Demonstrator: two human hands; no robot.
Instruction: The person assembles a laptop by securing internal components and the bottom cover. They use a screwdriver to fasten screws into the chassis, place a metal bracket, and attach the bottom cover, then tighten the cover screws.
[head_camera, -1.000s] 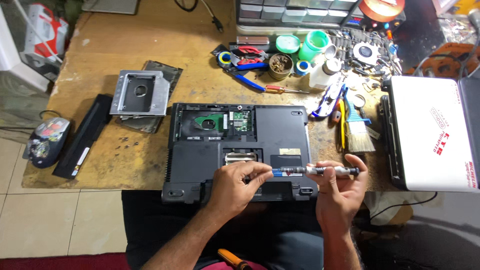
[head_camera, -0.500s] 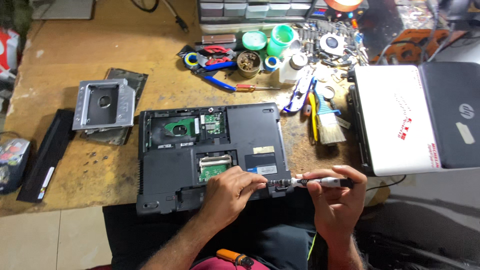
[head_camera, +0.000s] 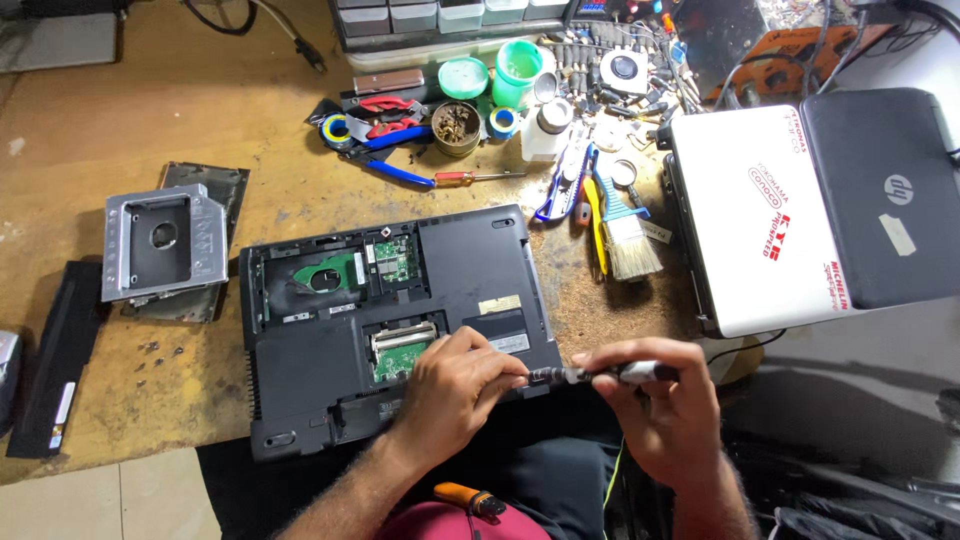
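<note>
**Screwdriver swings level at the laptop's near edge**

Both hands are closer together now than a second ago. The left hand (head_camera: 455, 385) rests on the upturned laptop (head_camera: 390, 320), fingers curled narrow around the tip end of the screwdriver (head_camera: 600, 375). The right hand (head_camera: 655, 400) is closed on the handle, holding the tool almost level, just off the laptop's near right corner. A second back, the screwdriver lay further right and the hands were more apart; the left has since slid along to pinch the shaft. The laptop itself sits where it was on the tabletop (head_camera: 130, 120), bay covers off, green boards showing. To my eye the tip is being worked on or steadied, not driven into a screw. The silver caddy (head_camera: 160, 245) at left, the brush (head_camera: 625, 235) and the white laptop (head_camera: 770, 230) at right lie untouched.
</note>
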